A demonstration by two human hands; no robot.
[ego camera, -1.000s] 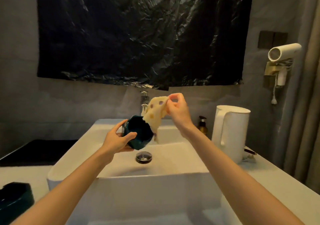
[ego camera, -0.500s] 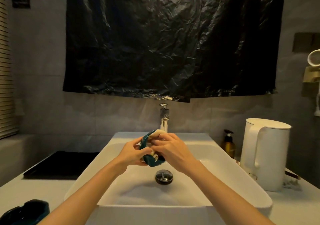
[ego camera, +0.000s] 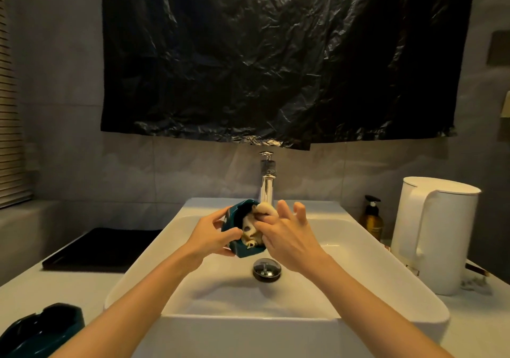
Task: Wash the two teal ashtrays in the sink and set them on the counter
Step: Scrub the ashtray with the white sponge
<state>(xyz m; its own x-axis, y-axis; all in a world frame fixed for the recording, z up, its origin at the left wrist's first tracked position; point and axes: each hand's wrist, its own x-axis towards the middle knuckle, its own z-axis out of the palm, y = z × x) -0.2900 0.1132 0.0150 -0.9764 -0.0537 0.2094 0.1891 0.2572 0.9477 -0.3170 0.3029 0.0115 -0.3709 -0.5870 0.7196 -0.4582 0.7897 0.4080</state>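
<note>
Nearest me, in the lower left corner of the frame, the second teal ashtray (ego camera: pixel 41 327) sits on the pale tabletop (ego camera: pixel 69 283), just left of the white sink (ego camera: pixel 248 321) and partly cut off by the frame edge. My forearms reach over the sink's front rim into the middle of the frame. Below my hands, the round metal drain plug (ego camera: pixel 267 269) sits in the basin floor. Above the basin, my left grip (ego camera: pixel 209 236) is closed around the first teal ashtray (ego camera: pixel 234 219), thumb on its near rim, tilting its hollow toward the right. My right grip (ego camera: pixel 289 236) is open, its fingers spread and fairly straight; the lower ones press a pale spotted cloth (ego camera: pixel 252 226) into the hollow, while two fingers stick up free. Behind them stands the chrome faucet (ego camera: pixel 267 183). A black tray (ego camera: pixel 105 244) lies on the tabletop at middle left. At right stand an amber pump bottle (ego camera: pixel 372 219) and a white kettle (ego camera: pixel 433 233). Farthest, a crinkled black plastic sheet (ego camera: pixel 276 54) covers the wall across the top.
</note>
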